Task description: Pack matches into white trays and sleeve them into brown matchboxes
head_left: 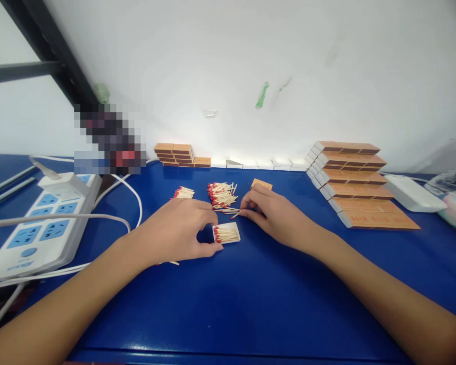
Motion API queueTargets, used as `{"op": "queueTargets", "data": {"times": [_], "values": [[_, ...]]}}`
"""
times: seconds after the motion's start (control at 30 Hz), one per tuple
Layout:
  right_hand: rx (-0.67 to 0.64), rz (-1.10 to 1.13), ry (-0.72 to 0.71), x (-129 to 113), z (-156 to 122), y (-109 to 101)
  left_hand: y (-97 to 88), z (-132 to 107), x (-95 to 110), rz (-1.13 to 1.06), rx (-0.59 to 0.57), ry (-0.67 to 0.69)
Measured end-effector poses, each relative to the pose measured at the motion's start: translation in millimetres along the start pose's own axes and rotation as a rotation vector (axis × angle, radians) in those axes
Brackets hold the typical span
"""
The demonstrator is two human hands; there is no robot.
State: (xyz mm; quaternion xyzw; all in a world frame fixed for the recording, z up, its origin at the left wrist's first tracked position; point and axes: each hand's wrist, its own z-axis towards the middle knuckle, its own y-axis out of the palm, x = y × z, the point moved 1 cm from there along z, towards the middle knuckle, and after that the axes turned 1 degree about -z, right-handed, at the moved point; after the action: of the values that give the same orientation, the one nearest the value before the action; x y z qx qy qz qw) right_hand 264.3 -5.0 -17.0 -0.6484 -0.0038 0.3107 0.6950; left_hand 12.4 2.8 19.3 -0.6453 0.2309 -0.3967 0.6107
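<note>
Could read no whole word, number or brand name anywhere. Saw small reddish print on the orange tops of the large stack of matchboxes [359,191] at the right, plainest along the lowest, nearest row, yet too blurred to spell out. Made out fainter marks on top of the small stack of matchboxes [180,156] against the wall [182,66], and on the lone matchbox [264,183] between both stacks. Noticed blue lettering at the near end of the white power strip [52,248], below the round blue button [29,252], likewise too soft to decipher.
</note>
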Motion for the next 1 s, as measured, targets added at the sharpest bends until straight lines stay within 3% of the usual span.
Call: {"op": "queueTargets", "data": {"times": [0.2, 0.5, 0.77, 1.0], "values": [[-0.049, -0.018, -0.004, 3.3, -2.1, -1.0, -0.8, 0.9, 0.2, 0.005, -0.001, -0.004], [-0.015, -0.066, -0.046, -9.3, -6.2, 2.9, -0.9, 0.3, 0.4, 0.003, 0.004, 0.007], [-0.031, -0.03, 0.013, -9.8, -3.9, 4.7, -0.6, 0.4, -0.4, 0.008, 0.002, 0.003], [0.017, 0.009, -0.001, -12.8, -7.1, -7.6, -2.6, 1.2, 0.5, 0.029, 0.012, -0.01]]}}
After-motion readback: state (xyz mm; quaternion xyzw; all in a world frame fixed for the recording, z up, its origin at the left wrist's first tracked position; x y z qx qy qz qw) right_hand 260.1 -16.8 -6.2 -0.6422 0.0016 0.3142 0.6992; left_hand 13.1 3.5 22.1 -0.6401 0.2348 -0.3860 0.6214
